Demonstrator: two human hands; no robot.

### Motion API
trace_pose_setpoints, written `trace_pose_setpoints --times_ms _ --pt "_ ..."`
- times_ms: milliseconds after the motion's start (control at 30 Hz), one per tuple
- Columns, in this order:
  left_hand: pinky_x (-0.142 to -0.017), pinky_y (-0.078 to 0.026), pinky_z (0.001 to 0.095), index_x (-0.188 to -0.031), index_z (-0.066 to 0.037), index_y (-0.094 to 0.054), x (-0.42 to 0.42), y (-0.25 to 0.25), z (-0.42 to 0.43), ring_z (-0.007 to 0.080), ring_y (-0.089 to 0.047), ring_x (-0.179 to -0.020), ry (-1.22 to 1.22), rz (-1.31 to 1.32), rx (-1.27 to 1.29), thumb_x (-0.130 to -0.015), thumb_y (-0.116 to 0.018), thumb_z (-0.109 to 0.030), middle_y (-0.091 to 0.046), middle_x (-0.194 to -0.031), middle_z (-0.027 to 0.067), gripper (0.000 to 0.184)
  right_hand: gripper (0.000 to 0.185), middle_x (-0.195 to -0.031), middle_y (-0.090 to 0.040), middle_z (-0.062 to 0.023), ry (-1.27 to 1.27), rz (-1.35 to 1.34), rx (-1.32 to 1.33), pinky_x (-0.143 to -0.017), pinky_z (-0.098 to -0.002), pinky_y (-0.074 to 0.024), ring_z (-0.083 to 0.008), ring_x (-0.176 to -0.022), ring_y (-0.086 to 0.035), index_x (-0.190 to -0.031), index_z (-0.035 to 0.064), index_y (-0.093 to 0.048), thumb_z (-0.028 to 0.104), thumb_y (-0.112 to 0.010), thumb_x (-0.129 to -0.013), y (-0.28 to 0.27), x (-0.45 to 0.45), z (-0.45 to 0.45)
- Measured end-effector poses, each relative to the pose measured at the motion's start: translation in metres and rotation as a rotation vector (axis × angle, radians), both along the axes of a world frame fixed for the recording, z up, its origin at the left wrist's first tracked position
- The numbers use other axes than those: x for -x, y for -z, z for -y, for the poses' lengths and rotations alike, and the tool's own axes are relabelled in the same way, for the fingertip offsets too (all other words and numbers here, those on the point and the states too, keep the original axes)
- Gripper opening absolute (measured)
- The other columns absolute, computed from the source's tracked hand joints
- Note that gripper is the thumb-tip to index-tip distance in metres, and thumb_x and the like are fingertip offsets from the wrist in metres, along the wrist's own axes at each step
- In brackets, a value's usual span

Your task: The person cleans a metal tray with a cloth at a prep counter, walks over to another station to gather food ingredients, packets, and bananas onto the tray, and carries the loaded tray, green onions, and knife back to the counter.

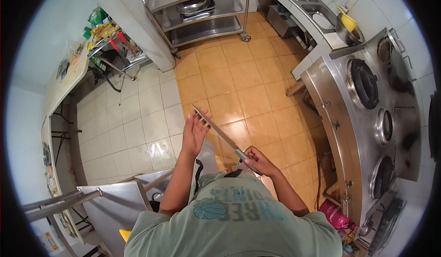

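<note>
A long knife (223, 136) with a grey-green handle slants across in front of my body, its tip up and to the left. My right hand (263, 162) is wrapped round the handle. My left hand (195, 132) is raised with its fingers spread beside the upper part of the blade. Its fingertips are very close to the blade, and I cannot tell whether they touch it. Below both hands is the grey-green T-shirt (239, 229) on my body.
A steel stove (367, 137) with several burners runs along the right. Sinks (317, 15) stand beyond it, with a yellow scoop (347, 22). A wheeled steel trolley (206, 35) is ahead. A steel table (108, 211) with rails is at lower left. The floor (229, 87) is tiled.
</note>
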State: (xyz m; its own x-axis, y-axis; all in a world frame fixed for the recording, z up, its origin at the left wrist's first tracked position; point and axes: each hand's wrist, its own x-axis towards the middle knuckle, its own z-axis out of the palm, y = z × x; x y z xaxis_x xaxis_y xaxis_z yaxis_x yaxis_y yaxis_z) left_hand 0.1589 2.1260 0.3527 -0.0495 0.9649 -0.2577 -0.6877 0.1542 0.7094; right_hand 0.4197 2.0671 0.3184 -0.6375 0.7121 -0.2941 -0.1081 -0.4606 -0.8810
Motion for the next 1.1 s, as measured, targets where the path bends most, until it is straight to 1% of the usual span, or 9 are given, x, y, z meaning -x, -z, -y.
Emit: trace_pose_setpoints --times_ms 67,133,300,400,433,533,833,933,1100 --pt "-0.096 -0.04 0.0388 -0.124 -0.006 -0.043 0.024 0.002 -0.028 0.0213 -0.048 -0.115 0.14 0.076 -0.037 -0.097 -0.04 -0.039 -0.049 -0.126 0.0094 0.043 0.031 -0.079 -0.049 -0.0016 0.04 0.125 -0.11 -0.06 -0.0221 -0.0405 -0.0068 -0.067 -0.046 -0.096 0.0067 -0.043 0.023 -0.066 -0.085 0.003 0.03 -0.035" --pt "-0.092 -0.044 0.0357 -0.123 -0.005 -0.044 0.051 0.013 -0.061 0.021 -0.053 -0.11 0.204 -0.076 -0.004 -0.097 -0.043 -0.029 -0.053 -0.123 0.0095 0.035 0.035 -0.08 -0.048 -0.0008 0.049 0.251 -0.204 -0.062 -0.0233 -0.0405 -0.0068 -0.071 -0.047 -0.095 0.0073 -0.043 0.018 -0.072 -0.079 0.009 0.065 -0.08" --pt "-0.086 -0.05 0.0339 -0.114 -0.001 -0.049 0.14 0.031 -0.145 0.0195 -0.061 -0.096 0.107 -0.162 0.104 -0.096 -0.048 -0.019 -0.059 -0.108 0.012 0.025 0.035 -0.089 -0.055 -0.0113 -0.11 0.499 -0.593 -0.071 -0.0308 -0.0435 -0.0199 -0.08 -0.053 -0.101 0.0 -0.054 0.019 -0.07 -0.077 0.009 0.171 -0.18" --pt "-0.083 -0.051 0.0319 -0.106 -0.001 -0.054 0.191 0.011 -0.188 0.0192 -0.062 -0.093 0.095 -0.132 0.091 -0.096 -0.048 -0.023 -0.062 -0.103 0.0116 0.024 0.037 -0.091 -0.055 -0.015 -0.189 0.493 -0.602 -0.074 -0.0314 -0.0441 -0.0236 -0.083 -0.055 -0.104 -0.001 -0.054 0.02 -0.069 -0.078 0.007 0.217 -0.228" --pt "-0.083 -0.051 0.0324 -0.106 -0.001 -0.053 0.209 0.008 -0.2 0.0202 -0.062 -0.093 0.09 -0.136 0.068 -0.097 -0.046 -0.023 -0.061 -0.103 0.0122 0.026 0.036 -0.091 -0.056 -0.0112 -0.269 0.496 -0.545 -0.071 -0.0294 -0.0455 -0.0189 -0.081 -0.055 -0.106 0.0002 -0.053 0.021 -0.068 -0.081 0.007 0.229 -0.242" --pt "-0.084 -0.051 0.0335 -0.106 0.0 -0.053 0.253 0.002 -0.232 0.0212 -0.063 -0.093 0.029 -0.155 0.048 -0.098 -0.044 -0.025 -0.061 -0.103 0.013 0.028 0.027 -0.08 -0.055 -0.0035 -0.263 0.18 -0.049 -0.06 -0.0249 -0.0425 -0.0113 -0.065 -0.051 -0.102 0.0027 -0.052 0.022 -0.063 -0.086 -0.03 0.271 -0.267" --pt "-0.088 -0.047 0.0334 -0.11 -0.006 -0.054 0.309 -0.001 -0.279 0.0162 -0.06 -0.097 0.141 -0.203 0.137 -0.097 -0.046 -0.027 -0.061 -0.103 0.0063 0.026 0.039 -0.08 -0.051 -0.0015 -0.375 0.125 0.002 -0.066 -0.0233 -0.0439 -0.0087 -0.072 -0.048 -0.117 0.0035 -0.05 0.035 -0.037 -0.099 0.005 0.347 -0.359" --pt "-0.086 -0.048 0.031 -0.107 -0.006 -0.054 0.336 -0.011 -0.315 0.0137 -0.06 -0.091 0.006 -0.24 0.057 -0.097 -0.046 -0.024 -0.061 -0.101 0.0052 0.022 0.043 -0.079 -0.051 -0.0006 -0.417 0.149 -0.142 -0.069 -0.0232 -0.0427 -0.0086 -0.072 -0.048 -0.117 0.0029 -0.048 0.039 -0.034 -0.099 0.005 0.368 -0.407" --pt "-0.083 -0.05 0.0322 -0.102 -0.006 -0.054 0.383 -0.008 -0.377 0.0148 -0.061 -0.088 -0.196 -0.163 -0.08 -0.095 -0.049 -0.019 -0.06 -0.093 0.0037 0.015 0.033 -0.086 -0.054 -0.0016 -0.413 0.137 -0.182 -0.074 -0.0246 -0.0433 -0.0097 -0.079 -0.05 -0.112 0.0019 -0.052 0.03 -0.047 -0.096 0.011 0.388 -0.472"
